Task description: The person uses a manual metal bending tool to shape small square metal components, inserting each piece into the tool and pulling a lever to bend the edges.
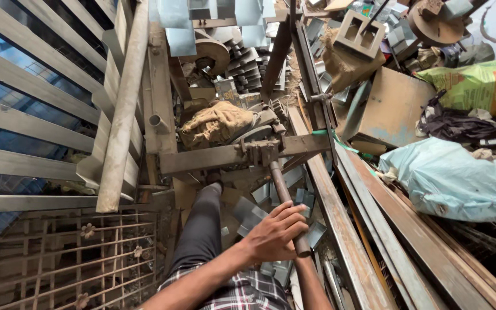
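- your left hand (274, 235) is clenched around the lower end of the rusty lever handle (284, 201), fingers wrapped over the top, forearm reaching in from below left.
- your right hand is hidden behind the left and the handle; only its forearm shows below, so you cannot tell its grip.
- your knee in dark trousers (202, 229) sits just left of the handle; a slip of the grip could swing the bar into it.
- cut sheet-metal pieces (248, 215) lie under your hands; sharp edges could catch your knuckles on a low stroke.
- the handle runs up to the press head (262, 150) on the steel crossbar (225, 156).
- beyond it, a bundled rag (216, 123) rests on the machine.
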